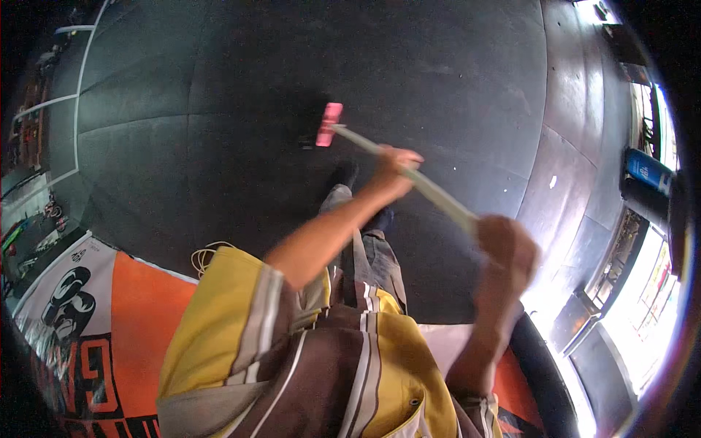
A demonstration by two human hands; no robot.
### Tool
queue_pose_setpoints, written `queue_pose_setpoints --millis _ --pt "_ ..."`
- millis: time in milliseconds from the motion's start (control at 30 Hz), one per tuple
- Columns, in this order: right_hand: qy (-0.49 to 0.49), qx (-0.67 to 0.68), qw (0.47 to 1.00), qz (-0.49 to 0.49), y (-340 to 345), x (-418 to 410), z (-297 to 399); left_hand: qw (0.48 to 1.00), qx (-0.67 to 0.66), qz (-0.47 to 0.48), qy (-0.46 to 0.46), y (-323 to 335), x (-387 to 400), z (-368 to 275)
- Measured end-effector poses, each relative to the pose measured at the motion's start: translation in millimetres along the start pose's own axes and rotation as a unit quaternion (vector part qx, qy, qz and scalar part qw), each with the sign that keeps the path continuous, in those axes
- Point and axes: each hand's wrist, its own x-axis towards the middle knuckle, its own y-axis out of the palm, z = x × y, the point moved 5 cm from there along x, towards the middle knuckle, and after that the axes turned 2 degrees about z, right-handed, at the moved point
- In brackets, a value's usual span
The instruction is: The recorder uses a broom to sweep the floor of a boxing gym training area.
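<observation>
A long pale handle [441, 197] runs from near the picture's middle down to the right, with a pink broom or brush head [329, 125] at its far end, over the dark matted floor [263, 180]. Around the handle, nearer the head, is my left hand [395, 168]. My right hand [506, 246], blurred by motion, grips the handle's near end. Whether the pink head touches the floor I cannot tell.
Below my hands are my shoes and trouser legs [386, 263]. An orange and white printed banner [148, 301] lies or hangs at the lower left, with a coil of pale cord [204, 260] beside it. A blue container [649, 169] and bright windows [646, 306] stand at the right.
</observation>
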Motion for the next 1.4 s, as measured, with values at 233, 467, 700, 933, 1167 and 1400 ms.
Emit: queue_pose_setpoints --millis 233,467,700,933,1167,1400 --pt "-0.171 -0.306 0.927 0.136 46.6 3.2 45.4 0.793 -0.581 0.138 -0.122 181.2 55.5 -19.8" --pt "-0.273 -0.216 0.935 0.067 7.2 -30.4 135.6 0.931 -0.280 0.225 0.065 88.4 81.8 -168.8" --pt "-0.189 -0.012 0.976 0.111 -35.3 1.4 103.7 0.989 -0.102 0.104 0.019 -52.7 54.9 -85.4" --pt "0.063 0.106 0.981 0.151 58.5 106.2 -56.5 0.960 0.206 0.152 -0.115 -45.3 61.9 137.3" --pt "-0.119 -0.038 0.992 -0.022 -102.1 171.5 99.6 0.983 -0.133 0.129 0.003 190.7 215.9 -87.0" --pt "-0.184 -0.292 0.938 0.044 -104.3 143.3 126.1 0.926 -0.231 0.288 0.075 245.2 233.2 -150.9"
